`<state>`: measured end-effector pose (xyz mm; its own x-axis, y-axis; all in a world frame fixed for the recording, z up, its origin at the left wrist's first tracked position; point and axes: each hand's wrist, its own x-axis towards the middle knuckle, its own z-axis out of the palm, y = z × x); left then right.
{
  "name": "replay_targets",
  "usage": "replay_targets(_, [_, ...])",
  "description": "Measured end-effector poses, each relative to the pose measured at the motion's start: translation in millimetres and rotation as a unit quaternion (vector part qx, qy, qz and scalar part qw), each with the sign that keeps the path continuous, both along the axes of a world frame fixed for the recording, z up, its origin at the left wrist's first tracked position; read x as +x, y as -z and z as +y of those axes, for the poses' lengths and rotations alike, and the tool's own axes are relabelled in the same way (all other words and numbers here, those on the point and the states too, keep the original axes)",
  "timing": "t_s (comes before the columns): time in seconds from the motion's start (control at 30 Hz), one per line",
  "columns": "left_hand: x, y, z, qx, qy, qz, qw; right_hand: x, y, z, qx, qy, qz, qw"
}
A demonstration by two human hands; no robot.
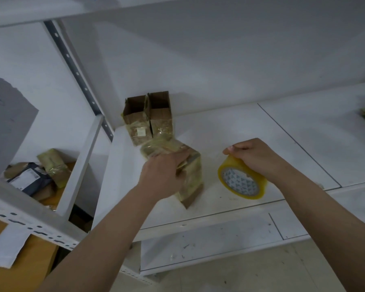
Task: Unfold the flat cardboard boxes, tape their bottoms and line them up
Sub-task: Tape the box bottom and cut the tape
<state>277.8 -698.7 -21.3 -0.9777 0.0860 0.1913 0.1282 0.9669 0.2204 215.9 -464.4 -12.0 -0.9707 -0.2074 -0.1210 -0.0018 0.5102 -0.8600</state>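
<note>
Head view: my left hand (162, 175), fingers curled, grips one taped cardboard box (191, 178) on the white shelf (251, 131). My right hand (255, 158) clasps one yellow tape roll (241, 180) standing on edge near the front lip. Two opened boxes (148, 116) stand side by side at the back wall; bare shelf extends rightward.

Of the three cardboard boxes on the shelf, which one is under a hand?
The nearest box, which the left hand grips; the two open boxes stand untouched at the back wall.
</note>
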Motion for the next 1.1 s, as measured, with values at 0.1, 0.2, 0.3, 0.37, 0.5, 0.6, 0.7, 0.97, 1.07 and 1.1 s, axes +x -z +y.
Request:
replay_targets(0.1, [4,-3,-14,0.031,0.091,0.017,0.995,0,-3,-3,-0.019,0.000,0.017,1.000])
replay_targets(0.2, [5,3,-31,0.036,0.111,-0.001,0.993,2,-11,-6,-0.022,-0.006,0.024,0.999])
replay_targets(0.3, [2,4,-43,0.045,0.094,-0.040,0.994,5,-19,-9,-0.011,-0.020,0.027,0.999])
replay_targets(0.37, [2,-1,-40,0.130,0.077,-0.045,0.988,8,-24,-12,-0.006,-0.035,0.025,0.999])
replay_targets(0.5, [-2,-22,-12,0.370,0.000,0.053,0.927,17,-35,-22,-0.005,-0.061,0.036,0.997])
replay_targets(0.6, [-9,-35,11,0.388,0.005,0.007,0.922,23,-42,-30,-0.010,-0.074,0.044,0.996])
replay_targets(0.7, [-11,-41,25,0.404,0.026,-0.018,0.914,24,-46,-36,-0.030,-0.074,0.054,0.995])
replay_targets(0.97, [-7,-45,-2,0.360,-0.070,0.075,0.927,17,-55,-22,-0.157,-0.115,-0.055,0.979])
replay_targets(1.07, [1,-37,-24,0.320,-0.089,0.096,0.938,10,-55,-15,-0.113,-0.122,-0.046,0.985])
replay_targets(1.1, [5,-33,-35,0.317,-0.105,0.102,0.937,9,-55,-13,-0.082,-0.121,-0.039,0.988])
